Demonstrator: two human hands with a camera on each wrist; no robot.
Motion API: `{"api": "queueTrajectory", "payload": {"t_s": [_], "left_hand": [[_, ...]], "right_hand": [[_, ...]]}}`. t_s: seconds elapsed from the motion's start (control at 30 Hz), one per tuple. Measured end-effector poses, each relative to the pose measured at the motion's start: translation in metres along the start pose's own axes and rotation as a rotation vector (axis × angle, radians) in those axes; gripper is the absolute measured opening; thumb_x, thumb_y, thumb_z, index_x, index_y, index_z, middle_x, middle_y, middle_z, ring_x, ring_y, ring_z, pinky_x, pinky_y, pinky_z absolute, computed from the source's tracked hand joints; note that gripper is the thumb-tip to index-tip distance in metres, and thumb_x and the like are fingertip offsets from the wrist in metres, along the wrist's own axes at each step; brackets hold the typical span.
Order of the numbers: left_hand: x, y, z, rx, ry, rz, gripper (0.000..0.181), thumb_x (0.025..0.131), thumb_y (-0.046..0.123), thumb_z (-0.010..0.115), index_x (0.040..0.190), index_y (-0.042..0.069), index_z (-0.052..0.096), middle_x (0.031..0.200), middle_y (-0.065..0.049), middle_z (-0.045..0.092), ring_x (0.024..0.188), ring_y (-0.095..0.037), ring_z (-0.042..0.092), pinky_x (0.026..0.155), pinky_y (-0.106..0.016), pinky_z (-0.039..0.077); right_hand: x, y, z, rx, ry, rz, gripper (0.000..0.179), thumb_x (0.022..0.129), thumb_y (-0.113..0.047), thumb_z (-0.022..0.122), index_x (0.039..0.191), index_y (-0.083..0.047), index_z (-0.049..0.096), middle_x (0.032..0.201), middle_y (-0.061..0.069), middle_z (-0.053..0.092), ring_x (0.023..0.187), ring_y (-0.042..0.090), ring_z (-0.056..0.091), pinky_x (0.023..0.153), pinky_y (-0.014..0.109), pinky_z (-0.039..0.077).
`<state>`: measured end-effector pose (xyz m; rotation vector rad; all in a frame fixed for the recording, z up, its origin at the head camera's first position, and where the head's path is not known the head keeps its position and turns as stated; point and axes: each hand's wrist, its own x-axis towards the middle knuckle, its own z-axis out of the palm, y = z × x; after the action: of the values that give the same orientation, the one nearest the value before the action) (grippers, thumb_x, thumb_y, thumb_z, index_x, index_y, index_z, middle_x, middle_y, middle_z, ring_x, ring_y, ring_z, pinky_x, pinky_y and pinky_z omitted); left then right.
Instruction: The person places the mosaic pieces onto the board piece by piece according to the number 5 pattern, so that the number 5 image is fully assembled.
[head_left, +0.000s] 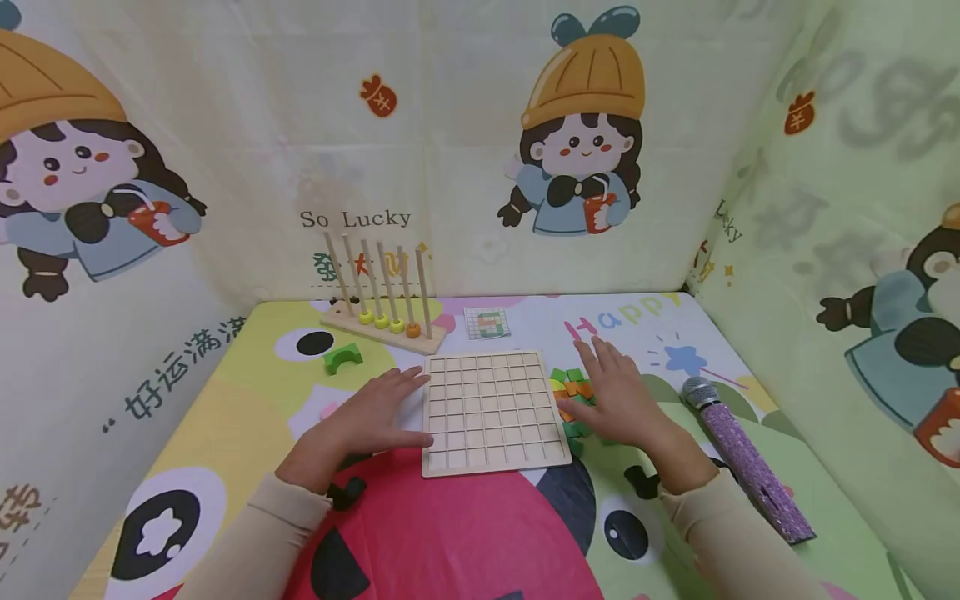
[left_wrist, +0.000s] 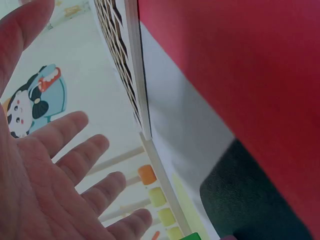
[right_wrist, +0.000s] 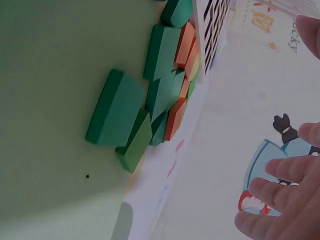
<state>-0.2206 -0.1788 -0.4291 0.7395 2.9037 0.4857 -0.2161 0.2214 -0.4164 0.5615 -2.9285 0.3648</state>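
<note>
A square wooden grid board [head_left: 495, 411] lies on the patterned table cover. My left hand [head_left: 375, 414] is at the board's left edge, its fingers spread and straight; in the left wrist view the palm faces the board's side and holds nothing. Over to the right, my right hand [head_left: 618, 400] hovers with fingers extended above a cluster of small green, orange and yellow blocks [head_left: 567, 387]. The right wrist view shows these green blocks [right_wrist: 117, 110] and orange blocks beside the board, apart from the fingers. My right hand partly hides the cluster in the head view.
Behind the board stands a wooden peg rack [head_left: 386, 329] with yellow and orange beads. A small card with a coloured grid pattern [head_left: 487, 323] lies beside it. One green arch block [head_left: 343, 358] sits at left. A glittery purple microphone [head_left: 746, 458] lies at right.
</note>
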Motion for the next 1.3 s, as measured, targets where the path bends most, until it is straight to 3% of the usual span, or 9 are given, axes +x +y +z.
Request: {"api": "queueTrajectory", "payload": {"t_s": [0.27,0.43,0.7,1.07,1.3], "left_hand": [[0.003,-0.004,0.002,-0.058,-0.061,-0.014,0.095,0.079,0.06,0.079,0.155,0.014,0.049,0.165,-0.013,0.039,0.151,-0.046,0.033,0.119,-0.065,0.032],[0.006,-0.009,0.004,-0.046,-0.106,-0.018,0.093,0.08,0.059,0.079,0.154,0.013,0.05,0.165,-0.013,0.039,0.151,-0.048,0.031,0.12,-0.064,0.03],[0.007,-0.015,0.009,-0.042,-0.139,-0.015,0.091,0.08,0.058,0.078,0.153,0.011,0.051,0.165,-0.012,0.04,0.151,-0.048,0.032,0.12,-0.063,0.03],[0.012,-0.017,0.01,-0.061,-0.156,-0.025,0.088,0.079,0.054,0.081,0.152,0.014,0.052,0.164,-0.009,0.042,0.152,-0.047,0.03,0.119,-0.063,0.034],[0.012,-0.015,0.011,-0.093,-0.167,-0.043,0.087,0.078,0.051,0.083,0.151,0.014,0.053,0.165,-0.009,0.041,0.153,-0.047,0.028,0.119,-0.062,0.033]], "right_hand": [[0.001,0.024,0.001,0.146,-0.051,0.029,0.073,0.099,-0.032,0.069,0.156,0.002,0.039,0.155,0.034,0.042,0.142,0.056,0.039,0.112,0.072,0.035],[0.003,0.034,0.003,0.145,-0.122,0.086,0.055,0.1,-0.018,0.063,0.149,0.003,0.05,0.144,0.033,0.053,0.134,0.055,0.048,0.108,0.069,0.04],[0.009,0.04,0.012,0.067,-0.194,0.171,0.033,0.098,-0.018,0.066,0.12,0.004,0.071,0.112,0.022,0.071,0.101,0.037,0.067,0.092,0.056,0.055],[0.02,0.039,0.014,0.083,-0.248,0.293,0.032,0.096,-0.023,0.069,0.113,0.004,0.074,0.104,0.017,0.074,0.087,0.027,0.066,0.08,0.047,0.057],[0.023,0.039,0.013,0.127,-0.267,0.309,0.026,0.095,-0.022,0.067,0.103,0.002,0.077,0.096,0.013,0.074,0.076,0.022,0.061,0.067,0.037,0.051]]}}
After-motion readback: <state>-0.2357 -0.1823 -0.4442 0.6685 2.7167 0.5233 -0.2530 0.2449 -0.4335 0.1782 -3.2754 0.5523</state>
